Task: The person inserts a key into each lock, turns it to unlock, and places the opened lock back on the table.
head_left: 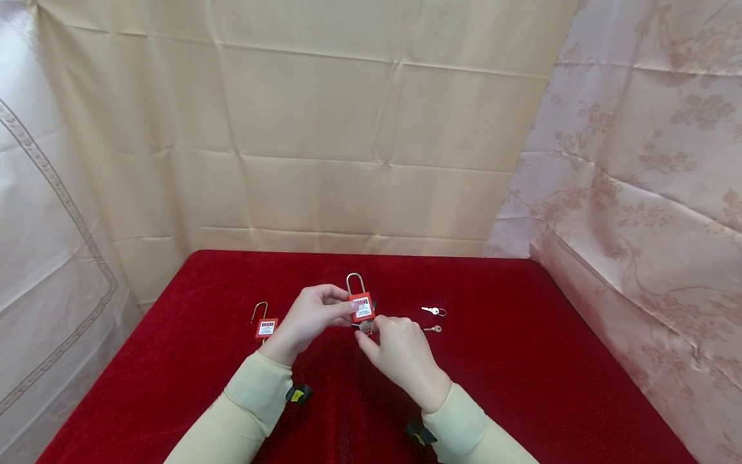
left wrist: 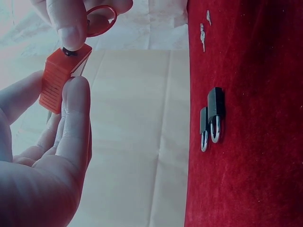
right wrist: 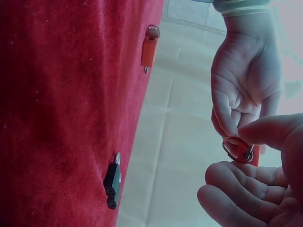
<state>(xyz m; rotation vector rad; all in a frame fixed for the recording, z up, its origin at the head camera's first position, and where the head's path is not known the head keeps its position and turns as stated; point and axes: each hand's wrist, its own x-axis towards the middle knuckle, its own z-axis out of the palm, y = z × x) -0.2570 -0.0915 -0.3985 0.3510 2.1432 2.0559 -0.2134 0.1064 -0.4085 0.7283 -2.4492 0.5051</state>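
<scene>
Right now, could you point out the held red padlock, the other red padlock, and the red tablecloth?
Held red padlock (head_left: 363,308): head view, body's label.
Other red padlock (head_left: 266,328): head view, body's label.
Red tablecloth (head_left: 533,348): head view, bare right side.

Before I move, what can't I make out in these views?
- Held red padlock: label print too small in the head view.
- Its keyhole end: partly covered by the right hand in the left wrist view, so key depth can't be told.
- Two dark padlocks: mostly hidden behind the hands and held padlock in the head view.
- Loose keys: teeth too small in the head view.
</scene>
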